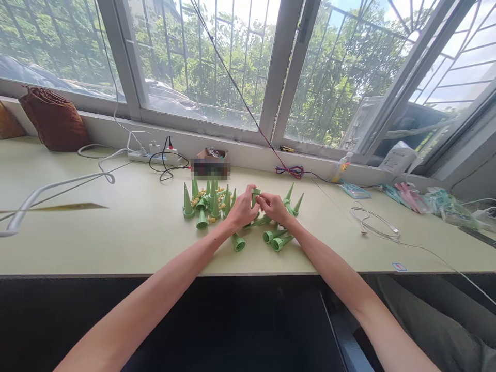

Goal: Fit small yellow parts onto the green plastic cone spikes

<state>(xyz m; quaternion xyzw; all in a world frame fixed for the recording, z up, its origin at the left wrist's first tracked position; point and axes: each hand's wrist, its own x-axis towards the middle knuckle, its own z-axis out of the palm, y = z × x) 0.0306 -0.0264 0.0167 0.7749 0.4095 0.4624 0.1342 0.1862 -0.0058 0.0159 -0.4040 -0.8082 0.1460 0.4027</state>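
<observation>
Just above the table, my left hand [245, 207] is closed around a green plastic watering spike [256, 191], its wide end up. My right hand [273, 207] meets it from the other side, fingers pinched against the spike; any small part between them is hidden. Left of my hands stand several green spikes [188, 205], points up, with small yellow valve pieces [227, 192] scattered among them. Closer to me, a spike [239, 243] lies with its threaded opening toward me. Two more lying spikes [279, 243] are below my right hand, and upright ones [297, 204] stand beyond it.
Behind the spikes sits a small open box [214, 154]. A power strip [155, 156] with cables is at the back left, near a brown bag [54, 120]. To the right lie a coiled white cable [374, 225] and plastic packets [355, 190]. The table's front edge runs below my hands.
</observation>
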